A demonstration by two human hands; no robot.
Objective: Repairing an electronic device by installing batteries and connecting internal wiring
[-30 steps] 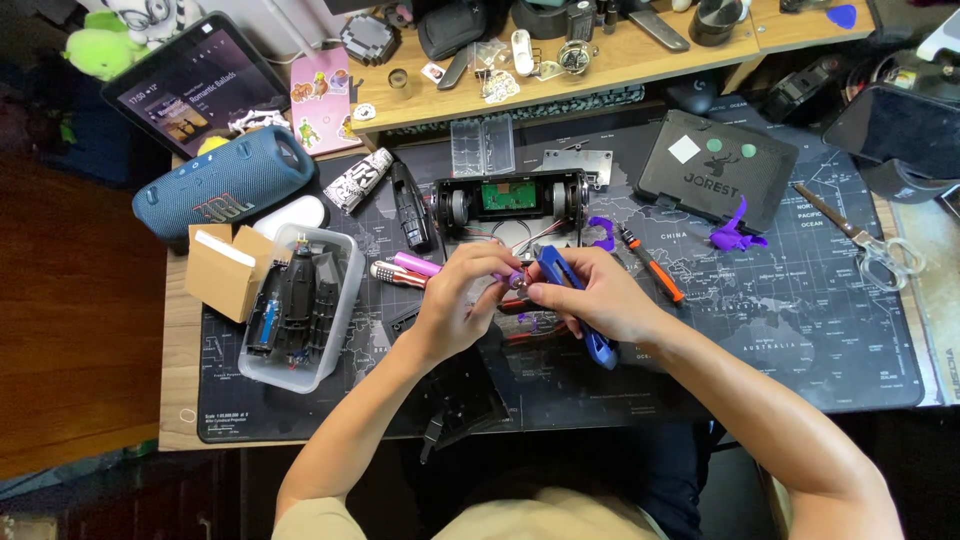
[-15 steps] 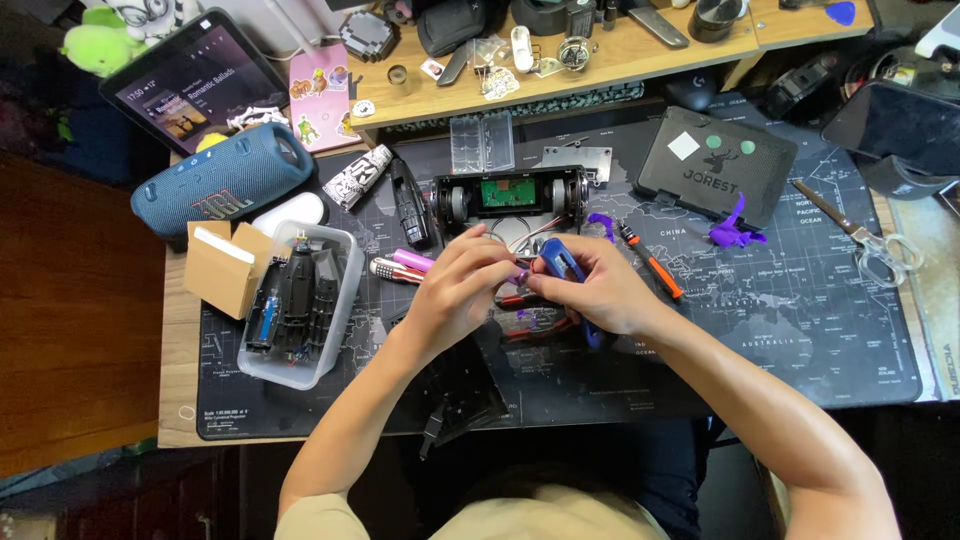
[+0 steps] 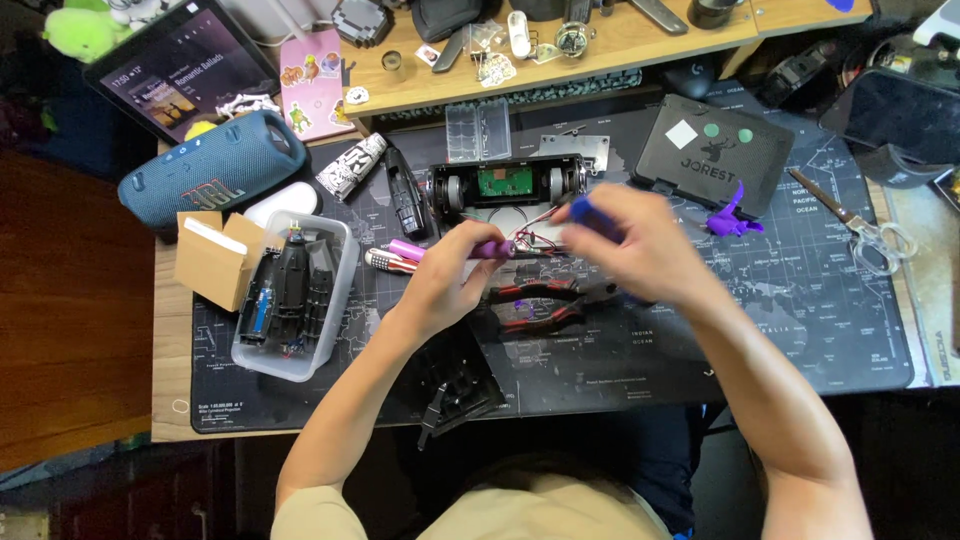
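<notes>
So both hands are working over the middle of the dark desk mat [image 3: 800,330]. The left hand [image 3: 450,275] has its fingers pinched tight around a small purple cylinder [image 3: 492,249], which sits level, just near of the opened black device [image 3: 505,186] with the green circuit board showing. The right hand [image 3: 630,245] is blurry, but it's closed around a blue tool [image 3: 583,212] that pokes out on the left side of the fist, close to the purple cylinder's right end. Can't tell if the two actually touch, too much blur there. Thin red wires [image 3: 535,232] run between the device and the spot where the hands meet.

Right under the hands, on the near side, a pair of pliers with red and black handles [image 3: 545,305] lies flat on the mat. Left of the left hand there's a pink cylinder [image 3: 405,250] and a striped screwdriver bit handle [image 3: 385,262], both lying on the mat. Further left, a clear plastic tub [image 3: 340,290] holds black parts, with a small cardboard box [image 3: 210,258] beside it and a blue speaker [image 3: 215,170] farther back. Off to the right: a dark case [image 3: 715,150], a little purple plastic piece [image 3: 730,215], and scissors [image 3: 855,225] well apart from the hands.
</notes>
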